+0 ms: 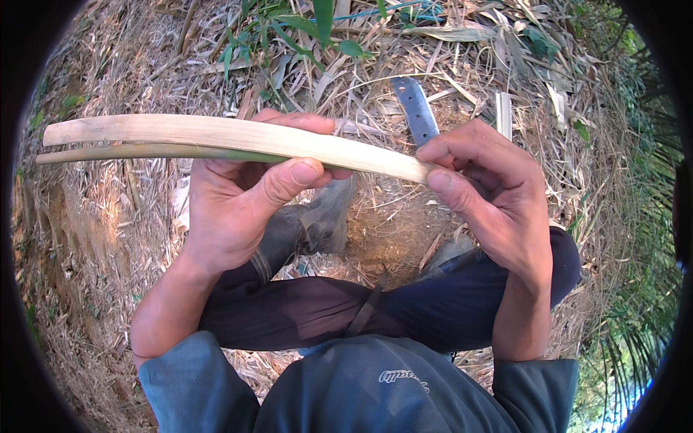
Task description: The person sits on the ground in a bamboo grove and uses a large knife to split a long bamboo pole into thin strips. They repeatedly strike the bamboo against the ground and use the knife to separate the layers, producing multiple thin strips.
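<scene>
A pale split bamboo strip (195, 132) stretches crosswise in front of me, slightly bowed. Just below it, a narrower green-brown bamboo strip (130, 152) runs alongside, with a thin gap between them toward the left ends. My left hand (249, 191) grips both strips near the middle, thumb on the near side and fingers behind. My right hand (498, 187) pinches the pale strip's right end between thumb and forefinger. A flat metal blade with small holes (414, 110) shows beyond the right fingers; its lower end is hidden, and I cannot tell whether that hand holds it.
Dry leaves and stalks (130, 86) litter the ground all round. Green leaves (303, 32) stand at the far side, near some blue cord (426, 11). My crossed legs (310, 310) and a dark boot (325, 216) lie below my hands. Green plants (642, 317) line the right.
</scene>
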The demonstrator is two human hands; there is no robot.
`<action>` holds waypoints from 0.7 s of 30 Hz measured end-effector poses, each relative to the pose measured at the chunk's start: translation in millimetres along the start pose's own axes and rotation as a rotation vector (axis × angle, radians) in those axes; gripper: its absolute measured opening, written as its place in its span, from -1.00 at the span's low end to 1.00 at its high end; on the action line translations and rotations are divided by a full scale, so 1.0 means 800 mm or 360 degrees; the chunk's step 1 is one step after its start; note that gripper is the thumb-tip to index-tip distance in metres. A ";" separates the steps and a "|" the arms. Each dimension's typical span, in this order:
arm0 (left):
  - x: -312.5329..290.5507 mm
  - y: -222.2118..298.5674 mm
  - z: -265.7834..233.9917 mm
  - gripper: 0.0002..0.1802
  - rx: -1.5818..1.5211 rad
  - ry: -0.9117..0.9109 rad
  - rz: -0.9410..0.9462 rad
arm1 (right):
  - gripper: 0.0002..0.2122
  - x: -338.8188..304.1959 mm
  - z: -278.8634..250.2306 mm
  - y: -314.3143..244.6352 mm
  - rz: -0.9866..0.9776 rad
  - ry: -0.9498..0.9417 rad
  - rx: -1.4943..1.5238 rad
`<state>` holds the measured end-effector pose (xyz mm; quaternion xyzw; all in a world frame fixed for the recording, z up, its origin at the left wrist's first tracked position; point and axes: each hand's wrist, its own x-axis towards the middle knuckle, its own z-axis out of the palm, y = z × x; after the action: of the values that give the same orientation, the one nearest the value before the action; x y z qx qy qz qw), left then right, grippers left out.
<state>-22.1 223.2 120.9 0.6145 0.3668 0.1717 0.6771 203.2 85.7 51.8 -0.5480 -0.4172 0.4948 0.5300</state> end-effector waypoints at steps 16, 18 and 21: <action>0.021 0.074 0.043 -0.65 0.0366 -0.0205 0.0242 | -0.72 -0.017 -0.017 -0.017 -0.0435 0.0244 0.0214; 0.031 0.092 0.046 -0.66 0.0504 -0.0353 0.0424 | -0.70 -0.024 -0.021 -0.021 -0.0522 0.0358 0.0146; 0.043 0.113 0.060 -0.67 0.0712 -0.0541 0.0656 | -0.69 -0.041 -0.037 -0.020 -0.0511 0.0592 0.0034</action>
<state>54.6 229.9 196.5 0.8286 0.1454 0.1153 0.5281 228.3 49.8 69.6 -0.5507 -0.3890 0.2993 0.6752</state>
